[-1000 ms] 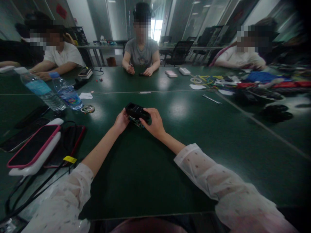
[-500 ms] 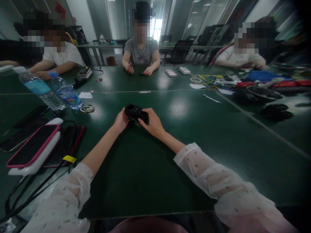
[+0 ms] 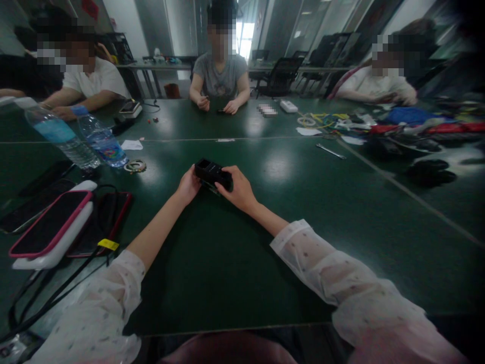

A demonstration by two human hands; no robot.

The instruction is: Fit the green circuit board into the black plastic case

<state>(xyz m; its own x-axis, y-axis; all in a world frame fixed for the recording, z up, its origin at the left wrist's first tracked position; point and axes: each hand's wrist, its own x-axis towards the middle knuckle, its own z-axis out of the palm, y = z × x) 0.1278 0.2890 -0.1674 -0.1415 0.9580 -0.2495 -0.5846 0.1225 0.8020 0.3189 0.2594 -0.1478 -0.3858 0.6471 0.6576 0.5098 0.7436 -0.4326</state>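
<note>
A small black box-shaped device (image 3: 212,173) is held between my two hands above the dark green table (image 3: 220,273). My left hand (image 3: 189,186) grips its left end, with most of the fingertips hidden behind it. At the right end, my right hand (image 3: 238,188) is closed round the device, thumb on the near side and fingers over the top. A small dark slot or window shows on the device's upper face near its left end. Something thin sticks out along its lower edge, too small to make out.
At the left are two water bottles (image 3: 108,141), a pink-edged phone (image 3: 51,222), black cables and a tape roll (image 3: 135,166). A wrench (image 3: 331,151) lies right of centre, and tangled wires (image 3: 322,121) lie far right. Three people sit across the table.
The view has shifted slightly, so the table and bottles appear a little higher. My right fingers have moved slightly on the device, and both hands still hold it.
</note>
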